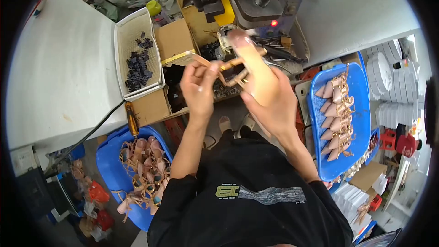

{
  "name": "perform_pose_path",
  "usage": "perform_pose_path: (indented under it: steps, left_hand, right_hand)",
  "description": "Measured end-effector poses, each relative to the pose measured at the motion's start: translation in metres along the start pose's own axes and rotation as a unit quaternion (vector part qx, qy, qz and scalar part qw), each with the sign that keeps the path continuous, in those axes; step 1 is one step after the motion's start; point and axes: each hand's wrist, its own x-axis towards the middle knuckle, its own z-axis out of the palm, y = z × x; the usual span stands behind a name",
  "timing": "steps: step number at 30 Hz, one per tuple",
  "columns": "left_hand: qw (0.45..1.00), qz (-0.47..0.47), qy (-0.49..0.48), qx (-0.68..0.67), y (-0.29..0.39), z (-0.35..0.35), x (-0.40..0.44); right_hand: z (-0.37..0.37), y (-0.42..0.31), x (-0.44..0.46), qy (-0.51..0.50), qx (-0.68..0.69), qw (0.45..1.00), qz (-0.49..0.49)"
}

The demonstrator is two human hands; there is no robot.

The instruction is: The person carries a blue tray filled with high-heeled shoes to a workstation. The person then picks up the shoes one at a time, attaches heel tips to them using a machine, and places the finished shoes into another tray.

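My right hand (276, 103) is wrapped round a beige strappy shoe (258, 71), its pale sole facing up and partly blurred. The fingers of my left hand (199, 84) pinch the end of the shoe's strap (208, 61), drawn out to the left. Gold-coloured pieces show on the straps between both hands. Behind the shoe stands a dark press machine (251, 0) with a yellow part (225, 9).
On the left, a white box (157, 75) holds small black pieces (138, 66). A blue basket (107, 169) of loose shoes sits lower left, near an amber-handled screwdriver (132, 119). Another blue basket (363, 110) on the right carries shoes in rows.
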Motion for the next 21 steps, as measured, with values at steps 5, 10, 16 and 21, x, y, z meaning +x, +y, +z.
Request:
perform_pose_path:
  steps: [5, 10, 16, 21]
  left_hand:
    - [0.847, 0.242, 0.134, 0.455, 0.013, -0.081, 0.052]
    - [0.683, 0.149, -0.028, 0.715, 0.017, -0.173, 0.124]
    - [0.748, 0.174, -0.027, 0.64, 0.03, -0.153, 0.129]
    - [0.738, 0.163, -0.012, 0.655, 0.013, -0.171, 0.134]
  right_hand:
    - [0.038, -0.016, 0.015, 0.034, -0.068, 0.997, 0.001]
    - [0.04, -0.026, 0.011, 0.032, -0.085, 0.996, 0.014]
    - [0.032, -0.007, -0.008, 0.107, -0.124, 0.987, -0.003]
    - [0.047, -0.008, 0.004, 0.087, 0.016, 0.995, 0.041]
